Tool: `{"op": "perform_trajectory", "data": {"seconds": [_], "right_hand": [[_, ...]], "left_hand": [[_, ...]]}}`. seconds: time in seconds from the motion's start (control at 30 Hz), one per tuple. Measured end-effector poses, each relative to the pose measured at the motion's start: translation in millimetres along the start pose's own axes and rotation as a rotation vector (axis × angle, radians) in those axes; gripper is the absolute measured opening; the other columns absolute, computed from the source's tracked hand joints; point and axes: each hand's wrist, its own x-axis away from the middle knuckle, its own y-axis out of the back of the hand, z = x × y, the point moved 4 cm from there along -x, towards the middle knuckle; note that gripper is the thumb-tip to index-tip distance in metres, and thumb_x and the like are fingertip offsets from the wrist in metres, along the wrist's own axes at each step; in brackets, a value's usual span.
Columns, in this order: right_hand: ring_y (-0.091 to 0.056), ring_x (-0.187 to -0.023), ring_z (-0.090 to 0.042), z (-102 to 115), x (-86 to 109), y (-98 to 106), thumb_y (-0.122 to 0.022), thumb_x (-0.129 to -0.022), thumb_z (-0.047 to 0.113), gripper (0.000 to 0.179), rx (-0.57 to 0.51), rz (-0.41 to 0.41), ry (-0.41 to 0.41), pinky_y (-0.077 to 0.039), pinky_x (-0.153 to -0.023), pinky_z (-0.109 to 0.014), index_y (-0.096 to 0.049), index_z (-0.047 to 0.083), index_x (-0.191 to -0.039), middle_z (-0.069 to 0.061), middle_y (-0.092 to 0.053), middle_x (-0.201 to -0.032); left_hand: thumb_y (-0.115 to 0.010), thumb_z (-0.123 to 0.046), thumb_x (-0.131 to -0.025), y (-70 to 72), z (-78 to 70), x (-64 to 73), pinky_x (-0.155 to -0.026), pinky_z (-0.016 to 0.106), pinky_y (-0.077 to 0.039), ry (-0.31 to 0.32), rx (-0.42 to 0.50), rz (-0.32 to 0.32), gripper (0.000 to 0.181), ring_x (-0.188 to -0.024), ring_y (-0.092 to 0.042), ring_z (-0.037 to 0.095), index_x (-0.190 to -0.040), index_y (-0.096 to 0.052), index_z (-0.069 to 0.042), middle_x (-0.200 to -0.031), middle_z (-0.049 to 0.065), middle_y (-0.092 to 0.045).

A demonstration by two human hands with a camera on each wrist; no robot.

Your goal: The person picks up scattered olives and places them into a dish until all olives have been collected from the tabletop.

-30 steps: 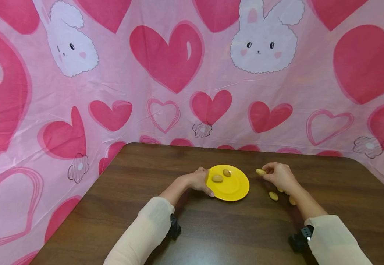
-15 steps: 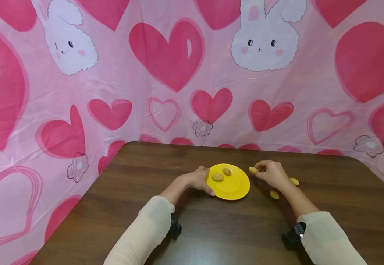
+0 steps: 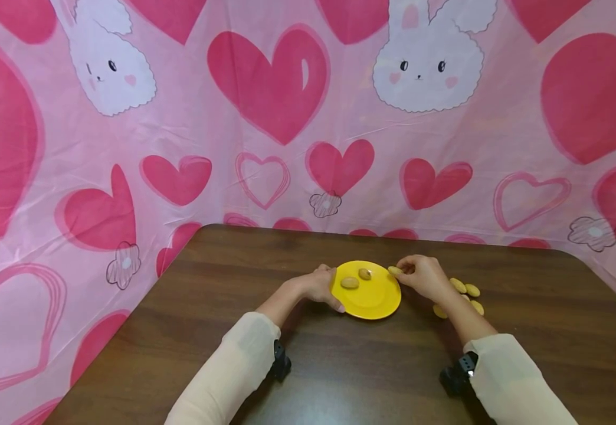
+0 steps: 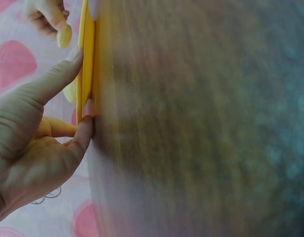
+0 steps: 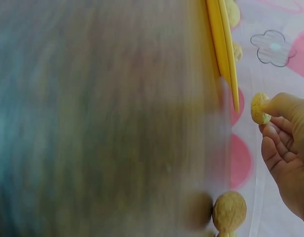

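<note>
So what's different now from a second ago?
The right hand moved left, carrying the yellow piece it pinches close to the right edge of the plate. More loose pieces show on the table now. Nothing was let go. The left hand still holds the plate's left side, and two pieces still lie on it.

From here I see a dark brown, wood-grained table (image 3: pixel 350 366) with rounded far corners and a pale sheen on its near part. Beyond it and along the left hangs a creased, pale pink cloth backdrop (image 3: pixel 350 94) printed with red-pink hearts. Two white, scallop-edged rabbit heads adorn it, one left (image 3: pixel 114 77), one right of centre (image 3: pixel 428 82). A grey scribbled flower (image 3: pixel 325 205) sits above the table's far edge.
</note>
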Motion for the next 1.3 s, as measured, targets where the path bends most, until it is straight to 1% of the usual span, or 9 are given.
{"op": "perform_trajectory", "data": {"seconds": [0.1, 0.23, 0.4, 0.47, 0.6, 0.7, 0.77, 0.9, 1.3], "right_hand": [[-0.054, -0.069, -0.019, 3, -2.2, -3, -0.071, -0.082, 0.016, 0.019, 0.001, 0.014, 0.010, -0.049, -0.062, -0.030, -0.068, -0.001, -0.089, -0.005, -0.060, -0.077], [-0.053, -0.068, -0.019, 8, -4.8, -7, -0.071, -0.081, 0.012, 0.017, -0.001, 0.042, -0.001, -0.049, -0.061, -0.029, -0.068, -0.001, -0.090, -0.005, -0.060, -0.077], [-0.052, -0.066, -0.018, 12, -8.0, -14, -0.071, -0.081, 0.011, 0.015, 0.006, 0.069, 0.001, -0.047, -0.059, -0.028, -0.068, -0.001, -0.088, -0.004, -0.059, -0.073], [-0.051, -0.066, -0.018, 13, -9.2, -17, -0.071, -0.081, 0.011, 0.014, 0.010, 0.081, 0.000, -0.047, -0.060, -0.028, -0.067, -0.001, -0.088, -0.004, -0.059, -0.073], [-0.051, -0.068, -0.019, 14, -11.6, -21, -0.070, -0.081, 0.008, 0.015, 0.004, 0.107, -0.029, -0.049, -0.063, -0.029, -0.067, -0.001, -0.091, -0.005, -0.059, -0.076], [-0.052, -0.069, -0.019, 15, -13.2, -24, -0.070, -0.079, 0.006, 0.015, 0.007, 0.105, -0.025, -0.050, -0.065, -0.031, -0.067, -0.002, -0.092, -0.006, -0.060, -0.077], [-0.053, -0.069, -0.019, 16, -14.2, -25, -0.070, -0.078, 0.004, 0.014, 0.015, 0.099, -0.004, -0.051, -0.066, -0.031, -0.067, -0.002, -0.090, -0.006, -0.060, -0.078], [-0.053, -0.068, -0.018, 18, -16.1, -28, -0.070, -0.077, 0.003, 0.012, 0.029, 0.097, 0.016, -0.051, -0.065, -0.031, -0.067, -0.002, -0.088, -0.006, -0.061, -0.076], [-0.049, -0.067, -0.018, 21, -17.4, -34, -0.072, -0.078, 0.006, 0.012, 0.048, 0.136, -0.022, -0.049, -0.062, -0.028, -0.068, 0.001, -0.087, -0.004, -0.058, -0.073]], "left_hand": [[-0.079, -0.038, -0.071, 0.3, 0.6, -0.9, -0.101, 0.040, -0.033, -0.004, 0.005, -0.004, 0.095, -0.114, -0.038, 0.023, -0.143, -0.028, -0.005, -0.131, 0.011, -0.034], [-0.079, -0.037, -0.070, -0.2, 1.4, -2.4, -0.100, 0.040, -0.034, -0.010, 0.013, -0.003, 0.093, -0.110, -0.039, 0.022, -0.142, -0.030, -0.006, -0.127, 0.010, -0.036], [-0.079, -0.038, -0.070, -0.2, 1.4, -2.5, -0.100, 0.040, -0.034, -0.003, 0.009, -0.002, 0.094, -0.111, -0.039, 0.022, -0.143, -0.029, -0.006, -0.129, 0.010, -0.036], [-0.079, -0.038, -0.070, -0.1, 1.4, -2.1, -0.100, 0.040, -0.034, 0.000, 0.008, -0.001, 0.094, -0.111, -0.039, 0.022, -0.143, -0.029, -0.006, -0.129, 0.010, -0.035], [-0.079, -0.038, -0.070, -0.4, 2.0, -2.2, -0.100, 0.040, -0.034, -0.002, 0.014, 0.001, 0.093, -0.110, -0.039, 0.022, -0.143, -0.030, -0.006, -0.126, 0.009, -0.036], [-0.079, -0.038, -0.070, -0.5, 1.7, -2.3, -0.100, 0.041, -0.034, -0.013, 0.013, 0.000, 0.093, -0.110, -0.039, 0.022, -0.142, -0.030, -0.006, -0.126, 0.009, -0.036], [-0.079, -0.038, -0.070, -0.7, 1.4, -2.4, -0.100, 0.041, -0.034, -0.017, 0.007, 0.001, 0.093, -0.111, -0.038, 0.022, -0.143, -0.030, -0.006, -0.126, 0.009, -0.036], [-0.078, -0.038, -0.071, -0.7, 1.1, -2.4, -0.101, 0.041, -0.033, -0.007, -0.001, 0.003, 0.093, -0.111, -0.039, 0.022, -0.143, -0.029, -0.006, -0.127, 0.010, -0.035], [-0.079, -0.038, -0.070, -0.1, 0.3, -1.5, -0.100, 0.041, -0.034, 0.002, 0.010, 0.005, 0.094, -0.112, -0.039, 0.022, -0.143, -0.028, -0.006, -0.129, 0.010, -0.035]]}}
